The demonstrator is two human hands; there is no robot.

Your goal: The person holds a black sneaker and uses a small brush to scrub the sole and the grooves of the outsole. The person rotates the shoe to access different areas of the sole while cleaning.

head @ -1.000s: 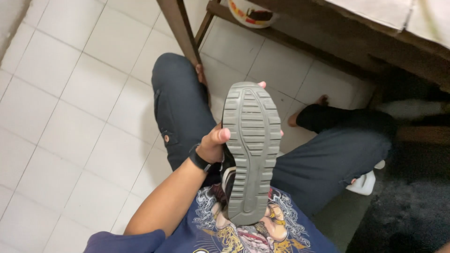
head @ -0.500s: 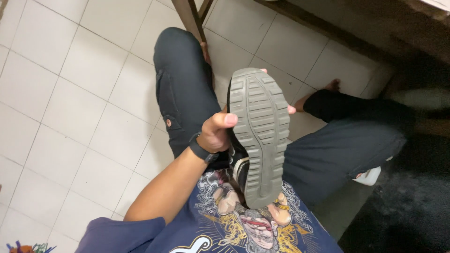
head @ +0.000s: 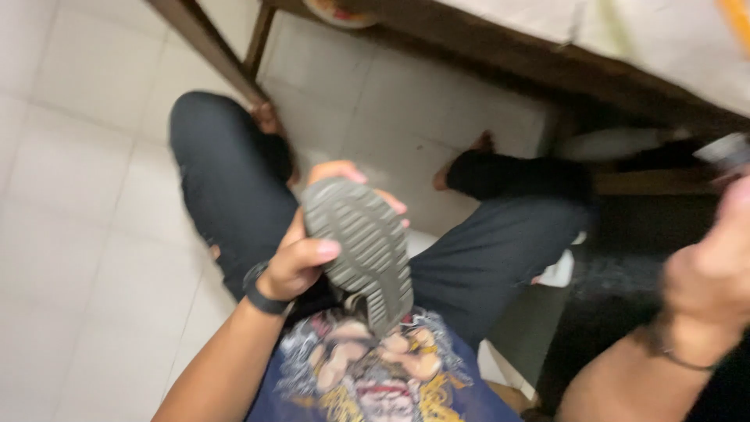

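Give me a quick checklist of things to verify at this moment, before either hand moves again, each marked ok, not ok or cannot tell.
1. Left hand has a grip on the shoe: ok, thumb lies on the grey sole and fingertips show past its far edge.
2. Sole faces the camera: ok, the ridged tread is in full view.
3. Right hand is free: cannot tell, it is raised at the right edge, blurred, apart from the shoe.
4. Shoe is clear of the wooden table leg: ok, it sits over the lap, between the knees.
5. Picture is sharp enough to judge the tread's wear: not ok, motion blur.
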